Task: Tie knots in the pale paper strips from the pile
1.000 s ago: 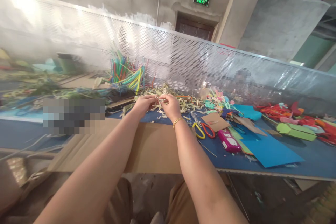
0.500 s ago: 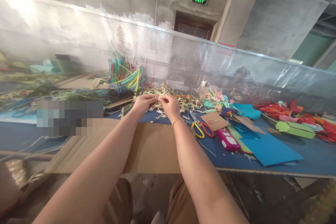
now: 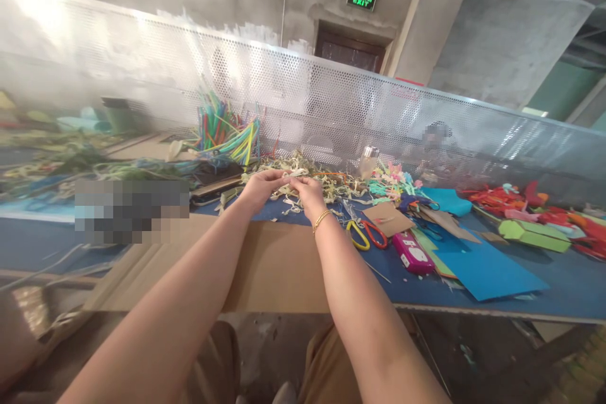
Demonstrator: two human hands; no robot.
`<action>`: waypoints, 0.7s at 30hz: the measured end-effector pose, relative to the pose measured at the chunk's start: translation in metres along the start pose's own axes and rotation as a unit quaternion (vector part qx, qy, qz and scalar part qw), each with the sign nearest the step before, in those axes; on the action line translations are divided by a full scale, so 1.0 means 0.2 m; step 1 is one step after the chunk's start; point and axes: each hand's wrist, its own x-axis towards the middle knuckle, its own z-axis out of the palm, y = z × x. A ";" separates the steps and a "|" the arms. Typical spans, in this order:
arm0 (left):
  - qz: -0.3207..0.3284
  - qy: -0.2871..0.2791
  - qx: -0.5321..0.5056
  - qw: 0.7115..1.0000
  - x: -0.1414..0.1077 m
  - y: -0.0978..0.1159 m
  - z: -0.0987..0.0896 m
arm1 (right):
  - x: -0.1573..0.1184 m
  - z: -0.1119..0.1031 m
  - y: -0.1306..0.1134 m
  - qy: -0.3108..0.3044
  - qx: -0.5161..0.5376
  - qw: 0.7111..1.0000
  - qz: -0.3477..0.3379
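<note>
My left hand [image 3: 261, 189] and my right hand [image 3: 307, 194] meet at the far side of the table, fingertips almost touching. Between them they pinch a small pale twisted strip [image 3: 294, 173], which looks like paper or fabric. Its exact kind is too small to make out. Behind and beneath the hands spreads a heap of similar pale, yellow-green strips [image 3: 343, 188]. A pair of scissors with a yellow handle [image 3: 358, 237] lies right of my right wrist, near scissors with a red handle [image 3: 375, 235].
Cardboard [image 3: 279, 265] lies under my forearms. To the right are a magenta pack [image 3: 411, 252], blue paper [image 3: 483, 265], a green paper box [image 3: 534, 235] and red pieces [image 3: 497, 197]. Colourful pipe cleaners [image 3: 227, 129] stand at the back. A perforated metal screen [image 3: 331, 101] borders the table.
My right hand has shifted and turned slightly, with its fingertips a little lower. More of the pale strip now shows above the fingers. Both hands stay close together.
</note>
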 end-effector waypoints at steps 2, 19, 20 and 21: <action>-0.013 -0.007 -0.029 0.999 0.00 0.01 0.00 | -0.01 0.01 -0.01 -0.001 0.032 0.999 0.030; -0.102 -0.014 -0.102 0.989 -0.01 0.01 -0.01 | -0.01 0.02 -0.03 -0.014 0.088 0.996 -0.026; -0.107 -0.005 -0.109 0.988 -0.01 0.01 -0.01 | -0.01 0.02 -0.02 -0.011 0.095 0.995 -0.019; -0.111 0.002 -0.115 0.987 -0.01 0.02 0.00 | -0.01 0.02 -0.02 -0.008 0.102 0.995 -0.012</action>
